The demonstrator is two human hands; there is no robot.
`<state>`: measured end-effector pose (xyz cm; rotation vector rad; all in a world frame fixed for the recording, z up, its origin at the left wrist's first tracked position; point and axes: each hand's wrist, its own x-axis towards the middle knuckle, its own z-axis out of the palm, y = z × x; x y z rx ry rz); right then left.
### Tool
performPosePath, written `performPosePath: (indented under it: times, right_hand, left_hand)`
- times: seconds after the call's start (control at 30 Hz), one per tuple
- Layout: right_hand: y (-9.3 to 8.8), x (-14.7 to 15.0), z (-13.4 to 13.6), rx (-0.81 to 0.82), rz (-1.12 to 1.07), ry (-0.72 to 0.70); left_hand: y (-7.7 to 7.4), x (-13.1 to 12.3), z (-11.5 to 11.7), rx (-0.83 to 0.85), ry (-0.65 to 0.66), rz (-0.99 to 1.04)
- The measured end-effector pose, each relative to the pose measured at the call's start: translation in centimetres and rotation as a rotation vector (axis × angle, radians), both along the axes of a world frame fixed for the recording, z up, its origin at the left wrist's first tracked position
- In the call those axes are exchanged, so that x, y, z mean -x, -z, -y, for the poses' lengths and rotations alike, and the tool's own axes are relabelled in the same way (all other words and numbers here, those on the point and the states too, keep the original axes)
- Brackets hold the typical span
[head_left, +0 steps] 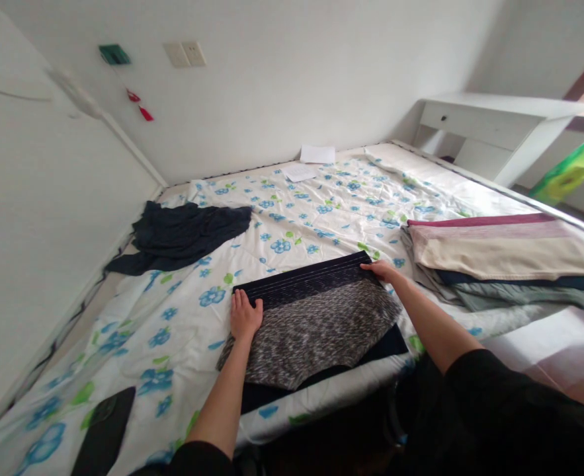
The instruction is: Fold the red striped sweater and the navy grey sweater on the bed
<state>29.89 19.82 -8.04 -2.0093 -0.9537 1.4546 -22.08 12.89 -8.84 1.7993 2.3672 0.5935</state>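
Note:
A grey marled garment with a navy ribbed band [306, 330] lies spread flat on a floral white quilt [292, 225], its dark band toward the far side. My left hand [245, 315] rests palm down on the band's left end, fingers spread. My right hand [383, 270] lies at the band's far right corner, touching the edge. I cannot tell whether its fingers pinch the cloth. A darker navy layer of cloth [321, 370] shows beneath the garment's near edge.
A crumpled navy cloth [182, 235] lies on the quilt's left side. A folded stack of cloths [500, 258] sits to the right. A black flat object [104, 430] lies near the front left. Sheets of paper [316, 154] lie at the far end, by a white desk [490, 125].

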Motion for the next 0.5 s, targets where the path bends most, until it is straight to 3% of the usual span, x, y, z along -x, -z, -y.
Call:
performPosePath:
  times: [0.23,0.4,0.5]
  right_hand:
    - [-1.6,-2.0,5.0,0.171,0.008,-0.278]
    - [-1.8,-2.7,8.6,0.075,0.295,-0.263]
    - [-2.4,-2.6,10.2,0.022,0.293,-0.253]
  left_hand:
    - [-1.4,3.7,-0.6,0.141,0.092,0.148]
    - [-1.8,4.0,3.6,0.134,0.191,-0.054]
    - [-2.2,4.7,6.9,0.16,0.167,-0.12]
